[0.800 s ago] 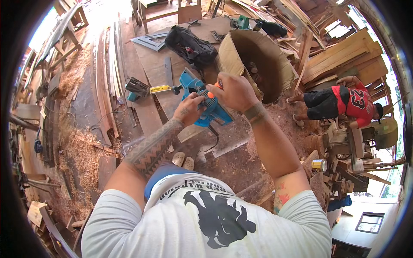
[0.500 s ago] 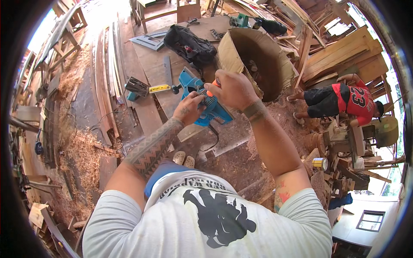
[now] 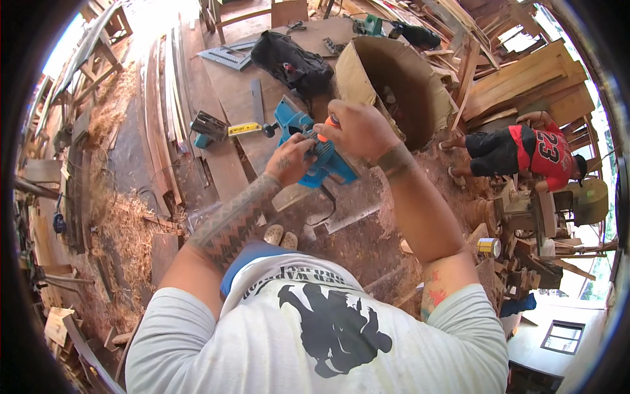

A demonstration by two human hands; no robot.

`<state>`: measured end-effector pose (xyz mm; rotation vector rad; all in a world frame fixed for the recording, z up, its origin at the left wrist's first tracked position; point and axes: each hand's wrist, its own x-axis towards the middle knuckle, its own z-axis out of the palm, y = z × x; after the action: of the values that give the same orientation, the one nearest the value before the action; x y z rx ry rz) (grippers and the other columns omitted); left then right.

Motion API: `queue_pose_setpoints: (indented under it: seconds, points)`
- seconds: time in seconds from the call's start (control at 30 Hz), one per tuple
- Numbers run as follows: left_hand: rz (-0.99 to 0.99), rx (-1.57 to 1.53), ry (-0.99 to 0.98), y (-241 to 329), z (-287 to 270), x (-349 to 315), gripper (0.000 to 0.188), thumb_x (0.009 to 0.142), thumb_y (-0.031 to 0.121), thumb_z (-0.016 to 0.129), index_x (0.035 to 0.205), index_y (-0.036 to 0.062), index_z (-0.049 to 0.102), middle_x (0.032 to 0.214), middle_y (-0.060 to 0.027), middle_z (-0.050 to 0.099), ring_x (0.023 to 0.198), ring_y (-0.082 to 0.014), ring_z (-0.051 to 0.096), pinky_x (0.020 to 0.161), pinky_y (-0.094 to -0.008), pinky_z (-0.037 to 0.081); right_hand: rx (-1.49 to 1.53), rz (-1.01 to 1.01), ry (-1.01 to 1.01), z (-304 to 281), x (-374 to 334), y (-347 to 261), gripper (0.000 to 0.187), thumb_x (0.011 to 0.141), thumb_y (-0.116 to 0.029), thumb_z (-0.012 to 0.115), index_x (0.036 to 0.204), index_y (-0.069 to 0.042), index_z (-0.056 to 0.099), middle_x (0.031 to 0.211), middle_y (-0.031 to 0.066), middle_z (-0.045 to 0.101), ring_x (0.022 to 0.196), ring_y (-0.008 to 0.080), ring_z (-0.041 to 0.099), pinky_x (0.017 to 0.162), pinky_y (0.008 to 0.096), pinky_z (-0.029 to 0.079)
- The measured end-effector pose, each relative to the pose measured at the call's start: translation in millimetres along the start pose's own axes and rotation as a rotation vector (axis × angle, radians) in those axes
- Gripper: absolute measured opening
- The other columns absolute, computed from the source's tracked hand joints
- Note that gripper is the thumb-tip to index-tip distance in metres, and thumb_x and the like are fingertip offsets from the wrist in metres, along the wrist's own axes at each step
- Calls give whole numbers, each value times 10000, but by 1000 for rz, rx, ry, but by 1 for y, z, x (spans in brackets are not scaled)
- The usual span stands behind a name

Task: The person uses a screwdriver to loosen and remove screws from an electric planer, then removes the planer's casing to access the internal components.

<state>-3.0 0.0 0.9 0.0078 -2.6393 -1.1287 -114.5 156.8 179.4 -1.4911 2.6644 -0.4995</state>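
The right hand (image 3: 362, 133) remained closed on the orange handle (image 3: 322, 137); the left hand (image 3: 287, 161), grip indiscernible, stayed on the blue planer (image 3: 336, 171) beside the carton (image 3: 354, 77). Work location was therefore unchanged.

Brown floor (image 3: 348, 253) strewn with tan wood shavings (image 3: 128, 226) around me.
On my right, a dark-framed rectangular window (image 3: 562, 337) sits in a pale flat wall (image 3: 526, 340); ahead, white daylight (image 3: 147, 20) glares left of a brown wooden bench (image 3: 289, 13).
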Motion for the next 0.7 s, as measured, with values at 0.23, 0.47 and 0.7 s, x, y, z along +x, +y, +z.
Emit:
queue_pose_setpoints:
  seconds: [0.23, 0.47, 0.7]
  points:
    - [6, -17, 7, -2, -2, 0, 423, 883, 142, 791, 1287, 77, 683, 1228, -158, 620, 1078, -380, 679, 956, -463, 561, 9, -109, 8, -4, 0, 8, 427, 925, -429, 757, 947, -29, 612, 877, 226, 678, 893, 451, 680, 762, 518, 524]
    - [16, -85, 29, -4, 1, 3, 412, 866, 164, 815, 1227, 60, 645, 1190, -163, 613, 1103, -395, 655, 943, -483, 552, -26, -241, 14, 3, 4, 26, 395, 939, -401, 734, 1058, -50, 599, 903, 195, 703, 918, 441, 694, 802, 510, 544]
    - [-142, -113, 105, -10, 9, -8, 406, 870, 226, 841, 1038, 43, 521, 1061, -183, 597, 1003, -414, 629, 854, -500, 519, -180, -83, -142, -1, 6, -10, 318, 955, -337, 708, 1079, -67, 595, 988, 186, 722, 1003, 416, 700, 862, 517, 557]
